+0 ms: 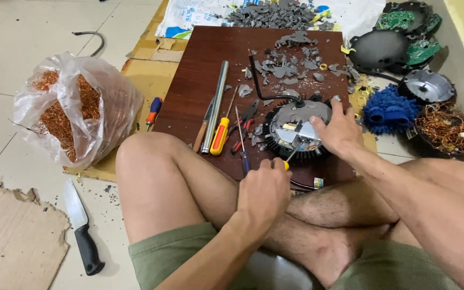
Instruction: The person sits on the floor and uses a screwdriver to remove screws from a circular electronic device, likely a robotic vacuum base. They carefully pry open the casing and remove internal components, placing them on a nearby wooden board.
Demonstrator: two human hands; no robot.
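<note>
I sit cross-legged on the floor at a dark brown board (200, 80). A round black motor unit with a grey metal top (295, 127) lies on the board's near right part. My right hand (338, 130) presses on its right side and steadies it. My left hand (263, 191) grips a yellow-handled screwdriver (291, 157), its shaft angled up into the unit's near edge. My bare knees flank the board's front edge.
A yellow screwdriver (220, 136), metal tube (215, 104), pliers (247, 118) and grey plastic shards (283, 67) lie on the board. A bag of copper wire (73, 110) and a knife (80, 225) sit left. Circuit boards (412, 35), a blue rag (389, 110) and a copper tangle (447, 129) lie right.
</note>
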